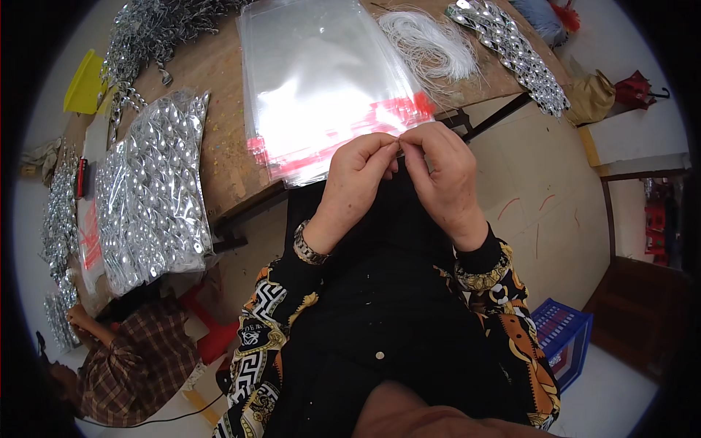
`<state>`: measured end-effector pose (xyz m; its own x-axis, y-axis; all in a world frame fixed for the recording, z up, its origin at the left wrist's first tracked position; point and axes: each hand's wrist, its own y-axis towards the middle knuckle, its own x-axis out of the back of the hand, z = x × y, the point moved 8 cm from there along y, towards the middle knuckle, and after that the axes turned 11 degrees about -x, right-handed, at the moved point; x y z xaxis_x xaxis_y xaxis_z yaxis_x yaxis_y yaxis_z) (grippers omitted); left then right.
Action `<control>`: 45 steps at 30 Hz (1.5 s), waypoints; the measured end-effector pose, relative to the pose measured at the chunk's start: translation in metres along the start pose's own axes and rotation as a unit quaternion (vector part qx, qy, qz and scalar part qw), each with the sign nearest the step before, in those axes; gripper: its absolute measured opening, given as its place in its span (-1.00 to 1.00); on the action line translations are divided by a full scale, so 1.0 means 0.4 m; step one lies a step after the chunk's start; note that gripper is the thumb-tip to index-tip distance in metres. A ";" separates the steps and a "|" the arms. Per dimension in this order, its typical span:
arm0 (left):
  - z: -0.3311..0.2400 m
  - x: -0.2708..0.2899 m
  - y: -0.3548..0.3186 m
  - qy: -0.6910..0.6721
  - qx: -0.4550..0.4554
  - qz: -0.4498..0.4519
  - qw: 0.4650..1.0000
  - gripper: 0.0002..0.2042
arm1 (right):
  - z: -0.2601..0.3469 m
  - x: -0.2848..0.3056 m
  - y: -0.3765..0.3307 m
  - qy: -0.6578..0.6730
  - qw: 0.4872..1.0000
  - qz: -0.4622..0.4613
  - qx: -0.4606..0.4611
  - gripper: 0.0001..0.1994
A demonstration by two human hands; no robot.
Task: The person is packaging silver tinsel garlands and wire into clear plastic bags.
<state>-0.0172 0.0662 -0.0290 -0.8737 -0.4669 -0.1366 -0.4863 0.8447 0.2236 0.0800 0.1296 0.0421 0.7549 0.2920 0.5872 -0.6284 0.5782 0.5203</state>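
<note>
My left hand [352,182] and my right hand [447,181] meet over my lap at the table's front edge. Each is closed in a pinch, thumb against forefinger, with the tips nearly touching. Whatever sits between the fingertips is too small to make out. Just beyond them lies a stack of clear plastic bags [314,66] with red strips along the near edge. A loose hank of white string [431,47] rests to the right of the bags, and a bundle of silver braided strands [515,55] hangs over the table's right edge.
On the left, silver braided strands fill a clear bag [153,193]; a silver tangle [157,36] lies behind. A yellow container [85,82] stands at far left. Another person in a checked shirt [135,365] works at lower left, near a red stool [212,328]. A blue crate [562,339] stands at right.
</note>
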 end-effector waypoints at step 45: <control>-0.042 -0.009 -0.012 -0.097 0.032 0.068 0.992 -0.89 | -0.172 0.064 0.069 0.538 0.789 0.176 -0.240 -0.95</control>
<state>-0.0121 0.0593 -0.0132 -0.9097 -0.2934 -0.2938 -0.3567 0.9145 0.1912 0.0950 0.2055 0.0290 0.4342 0.8267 -0.3578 -0.8858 0.4640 -0.0030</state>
